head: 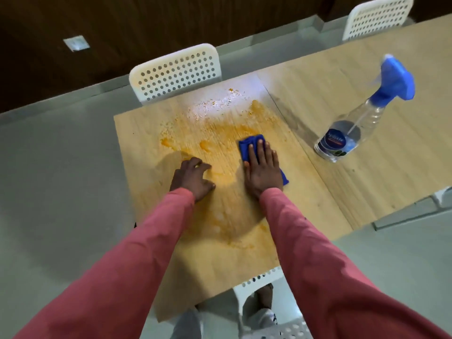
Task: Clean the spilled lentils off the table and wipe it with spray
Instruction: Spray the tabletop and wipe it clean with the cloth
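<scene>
Wiping stage of a table clean-up, seen from the head camera. The right hand point(263, 171) lies flat, fingers extended and close together, pressing a folded blue cloth point(252, 143) onto the wooden table point(244, 260); a flat palm probably spreads pressure across the cloth so that it drags the residue rather than skating over it. The left hand point(193, 178) rests on the table just left of the cloth, fingers curled and loosely parted, gripping nothing, apparently bracing the body while the other arm works. The lentil spill point(215, 133) now shows as an orange, wet-looking smear extending from beyond the cloth, past both hands, toward the near table edge; loose grains and pale foam or spray droplets lie at its far end, farthest from the cloth. One spray bottle point(354, 133), clear with a blue trigger head, stands to the right of the cloth, well apart from it and outside the smear, presumably parked within reach but clear of the wiping strokes. Counted: one cloth, one bottle, two hands, and three white perforated chairs, the nearest-facing chair point(176, 72) directly beyond the spill. Much residue remains, so wiping appears far from complete.
</scene>
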